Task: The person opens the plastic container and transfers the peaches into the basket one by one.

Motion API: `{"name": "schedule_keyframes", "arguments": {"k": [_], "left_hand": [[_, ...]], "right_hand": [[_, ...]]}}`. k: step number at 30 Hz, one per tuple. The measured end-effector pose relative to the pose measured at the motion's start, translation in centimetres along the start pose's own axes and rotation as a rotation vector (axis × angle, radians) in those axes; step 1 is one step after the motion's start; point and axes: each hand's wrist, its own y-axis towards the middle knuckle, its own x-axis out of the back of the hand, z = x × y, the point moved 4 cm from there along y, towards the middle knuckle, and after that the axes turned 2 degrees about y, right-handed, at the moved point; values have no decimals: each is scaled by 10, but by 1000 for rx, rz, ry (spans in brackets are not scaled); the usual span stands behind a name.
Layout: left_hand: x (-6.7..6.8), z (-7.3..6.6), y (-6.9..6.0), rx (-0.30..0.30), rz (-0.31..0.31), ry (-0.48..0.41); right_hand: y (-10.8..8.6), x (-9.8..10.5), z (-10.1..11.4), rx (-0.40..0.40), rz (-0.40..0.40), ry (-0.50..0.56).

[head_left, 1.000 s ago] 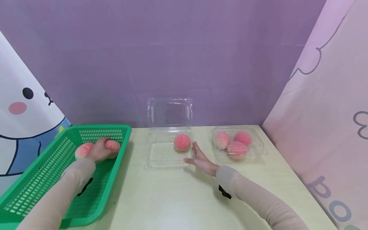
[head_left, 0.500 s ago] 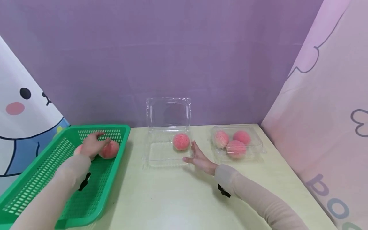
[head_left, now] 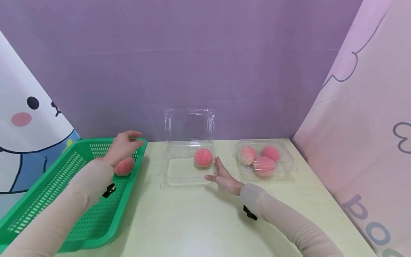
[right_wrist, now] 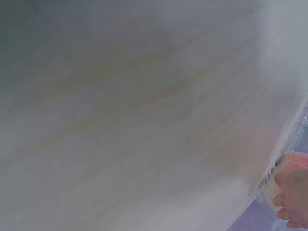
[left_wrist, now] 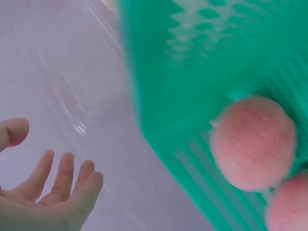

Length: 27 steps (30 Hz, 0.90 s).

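My left hand [head_left: 123, 147] hovers over the far right corner of the green basket [head_left: 121, 210], holding nothing. In the left wrist view, that hand's fingers [left_wrist: 62, 178] are loosely bent and spread. Below it lies a pink peach [head_left: 125, 167]; a second peach [left_wrist: 291, 204] shows beside it in the left wrist view, mostly hidden in the head view. My right hand [head_left: 226, 177], fingers straight and thumb apart, stands at the right front corner of a clear clamshell box [head_left: 178, 167]. Its lid [head_left: 189, 126] is raised, and one peach [head_left: 203, 157] sits at its right side.
A lidded clear box [head_left: 285, 169] with three peaches [head_left: 264, 166] stands at the right of the pale table [head_left: 192, 217]. A purple backdrop [head_left: 205, 64] rises behind. Sleeve fabric [right_wrist: 120, 120] covers most of the right wrist view.
My left hand has let go of a peach in the basket, then risen and moved right, towards the basket's rim. My right hand has stayed beside the raised-lid box.
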Motion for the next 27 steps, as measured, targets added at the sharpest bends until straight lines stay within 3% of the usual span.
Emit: {"name": "schedule_keyframes", "arguments": {"k": [4, 11, 18, 27], "left_hand": [[-21, -23, 0, -3, 52, -28], [-63, -51, 7, -79, 32, -72], [-104, -55, 21, -66, 97, -77], [-136, -51, 44, -126, 125, -58]], "right_hand": [[-1, 1, 0, 3, -3, 1], [-1, 0, 0, 5, -8, -4], [0, 2, 0, 1, -21, -4], [2, 1, -2, -6, -16, 0]]}}
